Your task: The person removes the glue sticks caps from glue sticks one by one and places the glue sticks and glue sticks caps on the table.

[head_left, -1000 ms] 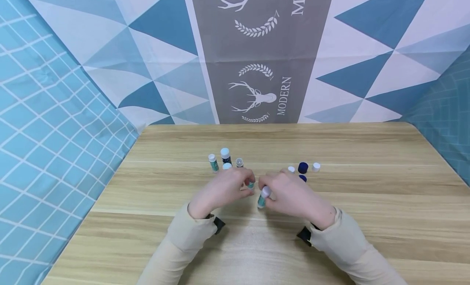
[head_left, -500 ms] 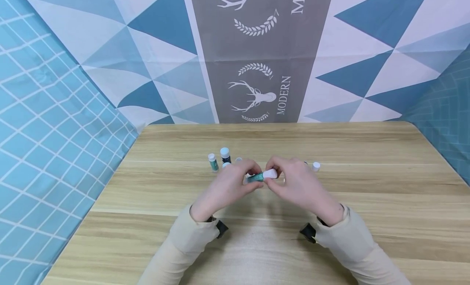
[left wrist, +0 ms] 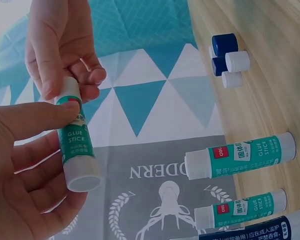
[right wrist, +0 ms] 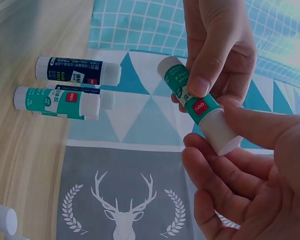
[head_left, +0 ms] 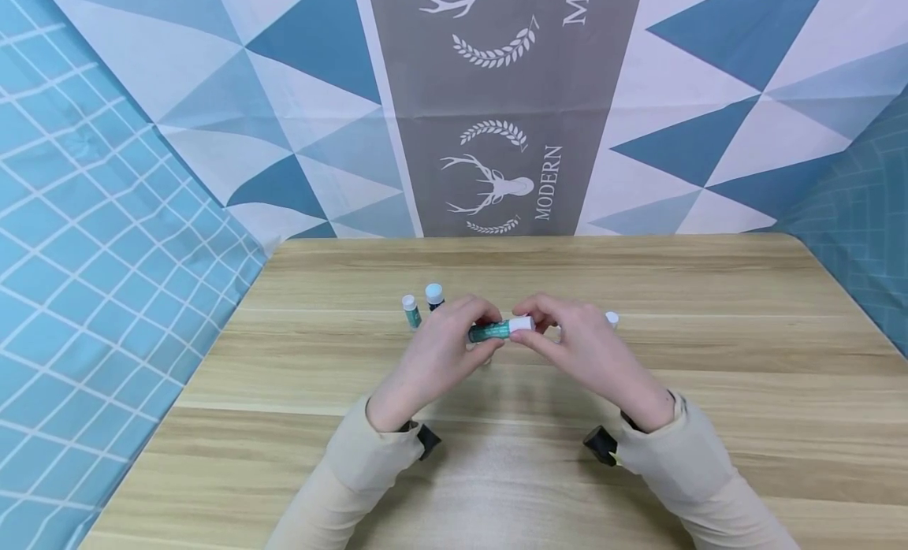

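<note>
Above the table, both hands meet at one green glue stick (head_left: 489, 331) held nearly level. My left hand (head_left: 441, 345) grips its green body between thumb and fingers. The white cap (head_left: 522, 323) at its right end is pinched by my right hand (head_left: 589, 345), with the thumb on one side and fingertips on the other in the right wrist view. The white base (left wrist: 84, 172) points out past my left fingers in the left wrist view. A red brand patch (right wrist: 200, 106) shows beside the cap. Part of the body is hidden under my left thumb.
Several green and dark blue glue sticks stand behind my left hand, among them a green one (head_left: 412, 314) and a dark blue one (right wrist: 72, 70). Loose blue caps (left wrist: 225, 45) and white caps (left wrist: 237, 61) cluster beyond my right hand. Patterned cloth (head_left: 496, 109) hangs behind the table.
My right hand has lifted the glue stick from low over the table and brought it to the left hand, which now grips its body. The stick has turned from upright to nearly level.
</note>
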Motion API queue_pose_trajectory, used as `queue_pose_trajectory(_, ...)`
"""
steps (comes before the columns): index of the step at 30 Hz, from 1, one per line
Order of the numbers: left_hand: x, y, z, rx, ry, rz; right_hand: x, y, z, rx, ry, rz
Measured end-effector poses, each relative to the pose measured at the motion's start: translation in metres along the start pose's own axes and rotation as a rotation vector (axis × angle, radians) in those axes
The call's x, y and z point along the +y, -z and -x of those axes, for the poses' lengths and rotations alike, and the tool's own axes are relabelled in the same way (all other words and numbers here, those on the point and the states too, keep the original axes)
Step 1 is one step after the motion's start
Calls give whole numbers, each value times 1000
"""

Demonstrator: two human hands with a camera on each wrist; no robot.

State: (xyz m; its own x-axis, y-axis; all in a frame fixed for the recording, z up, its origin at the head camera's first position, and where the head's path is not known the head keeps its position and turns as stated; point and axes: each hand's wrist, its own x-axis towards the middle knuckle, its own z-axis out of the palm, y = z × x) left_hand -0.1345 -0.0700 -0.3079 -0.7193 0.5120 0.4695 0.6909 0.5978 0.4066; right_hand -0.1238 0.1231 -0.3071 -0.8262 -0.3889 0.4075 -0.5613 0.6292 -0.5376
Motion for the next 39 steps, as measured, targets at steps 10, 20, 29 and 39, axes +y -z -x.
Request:
queue_pose_trajectory(10, 0, 0, 0, 22, -11, -3, 0, 2, 0, 23, 32, 0)
queue_pose_trajectory(20, -2, 0, -1, 28, 18, -23, 2, 7, 0, 22, 7, 19)
queue_pose_trajectory(29, -10, 3, -2, 81, 65, 56, 9, 16, 0, -2, 4, 99)
queue_pose_trajectory(39, -15, 6, -1, -13, 198, 95, 21, 20, -2, -176, -86, 208)
